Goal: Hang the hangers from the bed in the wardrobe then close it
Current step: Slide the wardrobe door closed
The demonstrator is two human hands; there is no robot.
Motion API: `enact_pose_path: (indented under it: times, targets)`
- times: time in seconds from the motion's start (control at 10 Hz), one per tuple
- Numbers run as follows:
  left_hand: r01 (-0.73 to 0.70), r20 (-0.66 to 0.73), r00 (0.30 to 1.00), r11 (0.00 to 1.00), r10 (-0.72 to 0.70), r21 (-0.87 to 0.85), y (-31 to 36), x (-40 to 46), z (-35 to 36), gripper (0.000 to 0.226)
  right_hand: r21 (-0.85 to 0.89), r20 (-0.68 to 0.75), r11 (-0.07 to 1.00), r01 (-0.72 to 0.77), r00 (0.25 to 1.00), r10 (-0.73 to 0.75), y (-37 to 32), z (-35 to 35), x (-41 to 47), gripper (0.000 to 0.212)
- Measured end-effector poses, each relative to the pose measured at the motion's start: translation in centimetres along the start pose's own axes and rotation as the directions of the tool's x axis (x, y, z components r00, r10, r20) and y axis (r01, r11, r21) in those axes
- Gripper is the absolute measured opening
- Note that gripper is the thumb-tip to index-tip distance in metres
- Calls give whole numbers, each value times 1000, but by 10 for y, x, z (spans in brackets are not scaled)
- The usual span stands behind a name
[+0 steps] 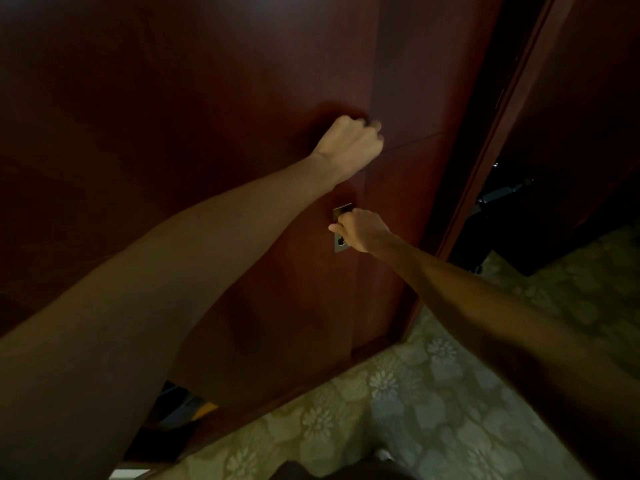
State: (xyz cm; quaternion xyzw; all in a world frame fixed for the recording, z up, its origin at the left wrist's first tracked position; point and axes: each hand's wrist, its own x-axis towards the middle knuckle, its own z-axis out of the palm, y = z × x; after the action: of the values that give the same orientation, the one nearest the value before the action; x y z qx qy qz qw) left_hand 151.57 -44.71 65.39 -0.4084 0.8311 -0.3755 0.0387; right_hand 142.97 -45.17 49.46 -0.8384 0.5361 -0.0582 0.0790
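Head view: my left hand (pixel 349 147) presses, fist clenched, against the dark wardrobe door (pixel 207 116) by its closing edge, while my right hand (pixel 360 230) curls its fingers (pixel 341 227) around something at the metal lock plate (pixel 341 216), perhaps a key or handle. No hangers are visible; I judge them hung inside. Closing well means holding the door flush while the latch engages, I reckon.

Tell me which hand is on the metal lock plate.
The right hand, the lower one, grips at the metal lock plate. The left hand is higher, a closed fist against the bare wardrobe door.
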Motion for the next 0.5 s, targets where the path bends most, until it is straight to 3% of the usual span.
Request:
enact_pose_path:
  times: [0.3, 0.5]
  targets:
    - [9, -19, 1000, 1000, -10, -18, -26, -64, 5, 30, -40, 44, 999, 6, 999, -5, -70, 7, -5, 49]
    - [24, -30, 999, 1000, -25, -9, -42, -112, 3, 30, -91, 45, 993, -70, 996, 74, -116, 14, -7, 31]
